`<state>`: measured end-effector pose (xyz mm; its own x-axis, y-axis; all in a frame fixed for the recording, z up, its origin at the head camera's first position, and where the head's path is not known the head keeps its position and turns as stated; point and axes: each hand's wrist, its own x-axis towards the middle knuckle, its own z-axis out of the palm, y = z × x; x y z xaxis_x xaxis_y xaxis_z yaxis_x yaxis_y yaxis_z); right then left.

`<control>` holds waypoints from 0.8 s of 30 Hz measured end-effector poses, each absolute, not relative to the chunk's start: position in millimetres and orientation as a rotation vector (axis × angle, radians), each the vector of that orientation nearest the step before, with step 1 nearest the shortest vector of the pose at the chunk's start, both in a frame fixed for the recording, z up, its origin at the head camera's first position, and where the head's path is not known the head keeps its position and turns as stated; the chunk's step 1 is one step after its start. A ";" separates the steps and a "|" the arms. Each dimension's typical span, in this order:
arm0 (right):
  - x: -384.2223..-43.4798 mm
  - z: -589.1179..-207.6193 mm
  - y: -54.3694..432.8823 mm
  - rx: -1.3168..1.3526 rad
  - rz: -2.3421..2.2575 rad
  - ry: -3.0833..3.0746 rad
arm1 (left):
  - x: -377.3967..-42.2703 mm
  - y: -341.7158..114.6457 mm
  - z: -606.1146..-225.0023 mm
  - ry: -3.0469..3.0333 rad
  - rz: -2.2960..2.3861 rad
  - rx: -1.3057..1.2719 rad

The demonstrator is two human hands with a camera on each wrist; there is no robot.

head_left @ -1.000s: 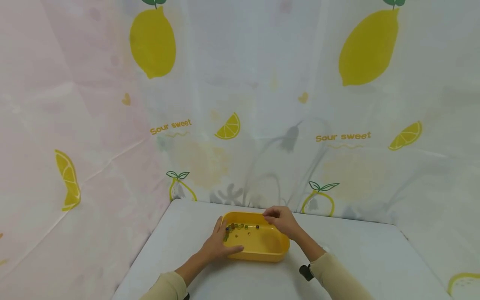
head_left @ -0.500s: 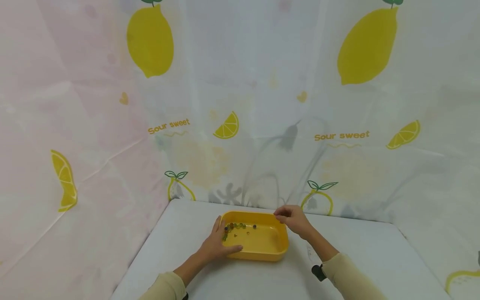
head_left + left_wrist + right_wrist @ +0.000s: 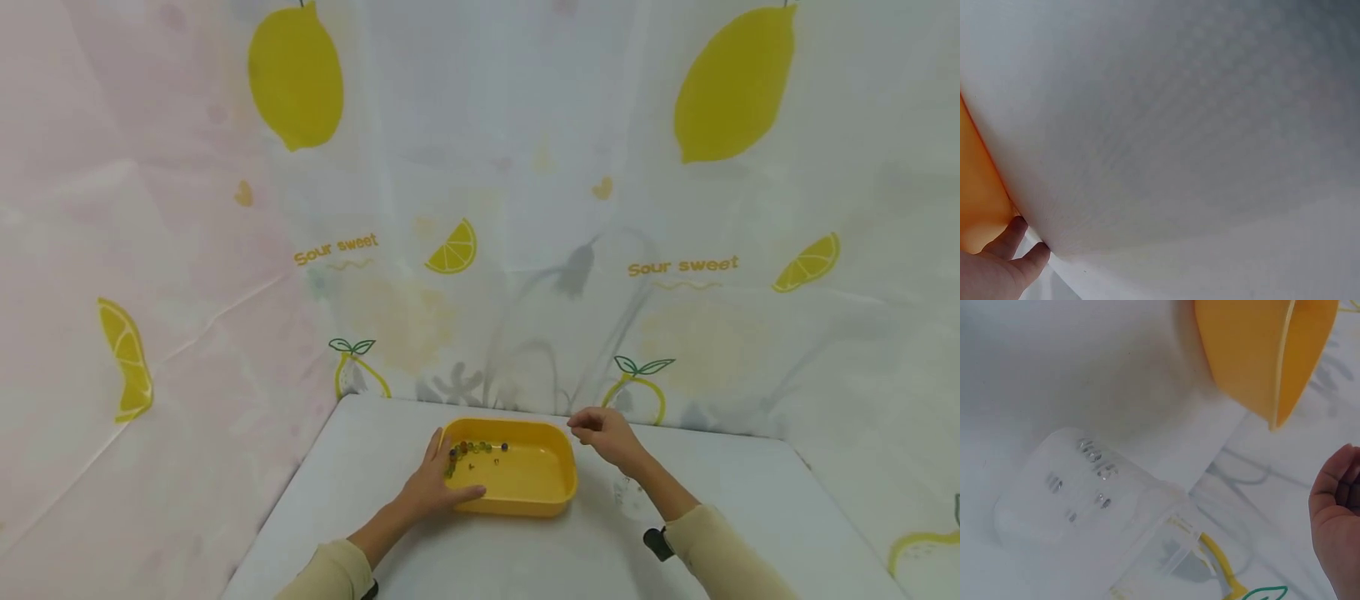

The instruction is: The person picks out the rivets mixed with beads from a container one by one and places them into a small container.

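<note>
A yellow plastic tray (image 3: 525, 505) stands on the white table. My left hand (image 3: 431, 486) holds its left end, fingers along the side wall and thumb over the near rim. Two fingertips meet the orange-lit tray wall (image 3: 979, 181) in the left wrist view. Inside lie several round marbles, green ones (image 3: 480, 448) and a blue one (image 3: 505, 447) among them, plus small shiny bits (image 3: 471, 467). My right hand (image 3: 611, 435) hovers beyond the tray's far right corner, thumb and fingertips brought together; I cannot tell whether something small is pinched there.
A clear plastic container (image 3: 1085, 506) with several small shiny pieces is on the table to the right of the tray, below the right forearm in the head view. A lemon-printed curtain (image 3: 480, 333) rises directly behind the table's back edge.
My right hand has moved from over the tray's far right part out to the right, past its rim. The left hand keeps its place on the tray.
</note>
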<state>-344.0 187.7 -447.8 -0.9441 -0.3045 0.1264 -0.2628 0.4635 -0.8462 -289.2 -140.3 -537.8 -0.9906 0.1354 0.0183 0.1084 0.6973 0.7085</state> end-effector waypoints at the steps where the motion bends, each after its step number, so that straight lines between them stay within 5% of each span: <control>1: -342.9 -445.6 189.1 -0.498 -1.518 2.656 | -289.8 -140.2 -537.2 2.861 1.190 0.209; 24: -329.8 -451.5 225.7 -0.424 -1.500 2.699 | -290.4 -140.9 -541.8 2.857 1.205 0.224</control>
